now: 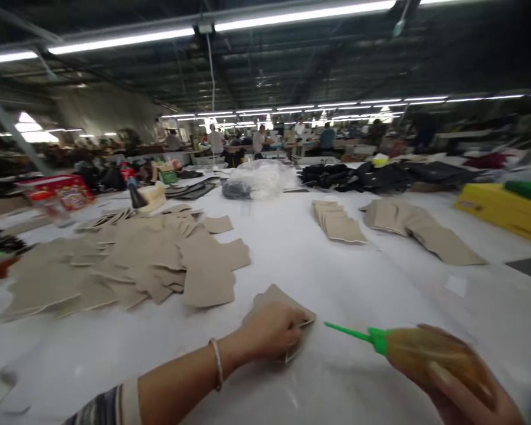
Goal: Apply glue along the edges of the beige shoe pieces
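Note:
My left hand [272, 330], with a bracelet at its wrist, is closed over a beige cut piece [272, 294] on the white table. Its fingers pinch the piece near the right edge, which lifts slightly there. In my right hand [462, 404] is a squeeze bottle [429, 357] holding amber liquid, gripped round its body. The bottle's long green nozzle points left, its tip a short way from the beige piece and not touching it. A large loose heap of beige pieces [150, 254] spreads to the left, just beyond my left hand.
Two smaller stacks of beige pieces [336, 221] [418, 227] lie further back on the right. A yellow box [504, 209] stands at the right edge. Behind are a clear plastic bag [265, 179], dark material [380, 175] and a red box [73, 192]. People work in the distance.

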A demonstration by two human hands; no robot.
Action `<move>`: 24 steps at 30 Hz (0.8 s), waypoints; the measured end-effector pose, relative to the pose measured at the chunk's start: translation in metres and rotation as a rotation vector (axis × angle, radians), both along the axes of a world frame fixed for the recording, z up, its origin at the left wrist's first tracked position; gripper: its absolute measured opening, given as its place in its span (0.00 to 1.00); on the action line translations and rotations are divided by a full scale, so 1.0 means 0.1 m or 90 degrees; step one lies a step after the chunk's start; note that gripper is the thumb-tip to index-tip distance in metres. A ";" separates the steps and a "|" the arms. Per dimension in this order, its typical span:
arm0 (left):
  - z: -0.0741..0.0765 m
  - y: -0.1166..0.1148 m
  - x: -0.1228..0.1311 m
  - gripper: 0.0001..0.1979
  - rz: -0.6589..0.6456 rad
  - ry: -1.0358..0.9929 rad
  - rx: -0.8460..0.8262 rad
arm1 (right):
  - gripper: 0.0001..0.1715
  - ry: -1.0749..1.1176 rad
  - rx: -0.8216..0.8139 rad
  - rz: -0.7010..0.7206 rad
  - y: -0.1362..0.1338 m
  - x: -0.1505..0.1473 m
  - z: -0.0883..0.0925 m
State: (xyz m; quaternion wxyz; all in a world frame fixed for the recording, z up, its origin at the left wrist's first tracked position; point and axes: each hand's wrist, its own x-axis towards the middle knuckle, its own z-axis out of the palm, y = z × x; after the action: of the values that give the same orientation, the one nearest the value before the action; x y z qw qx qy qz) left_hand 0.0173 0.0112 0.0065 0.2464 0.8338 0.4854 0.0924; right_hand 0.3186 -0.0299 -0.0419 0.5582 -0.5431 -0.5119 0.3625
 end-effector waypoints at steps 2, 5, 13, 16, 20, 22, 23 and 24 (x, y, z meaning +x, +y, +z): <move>-0.04 0.00 -0.02 0.25 -0.008 -0.028 -0.002 | 0.37 -0.083 -0.016 -0.038 -0.03 -0.07 0.15; -0.07 -0.02 -0.01 0.25 0.004 -0.036 -0.010 | 0.34 -0.180 0.017 -0.028 -0.03 -0.33 0.34; -0.02 -0.03 0.05 0.24 0.017 -0.016 -0.020 | 0.30 -0.393 0.137 -0.005 0.07 -0.52 0.38; 0.00 -0.04 0.05 0.24 0.023 -0.025 -0.023 | 0.28 -0.428 0.167 0.001 0.11 -0.52 0.39; -0.01 -0.06 0.04 0.24 0.034 -0.038 -0.020 | 0.27 -0.456 0.185 -0.007 0.09 -0.57 0.43; -0.03 -0.06 0.04 0.23 0.040 -0.038 -0.016 | 0.27 -0.470 0.189 -0.010 0.06 -0.59 0.44; -0.04 -0.06 0.05 0.23 0.041 -0.037 -0.015 | 0.27 -0.473 0.190 -0.009 0.05 -0.59 0.44; -0.04 -0.06 0.05 0.23 0.040 -0.036 -0.016 | 0.27 -0.474 0.191 -0.007 0.05 -0.59 0.43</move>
State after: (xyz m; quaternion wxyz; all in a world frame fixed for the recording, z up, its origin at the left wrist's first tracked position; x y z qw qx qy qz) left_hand 0.0223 0.0049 0.0022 0.2675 0.8120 0.5052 0.1178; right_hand 0.2598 -0.0248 0.0015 0.4094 -0.5526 -0.7236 0.0590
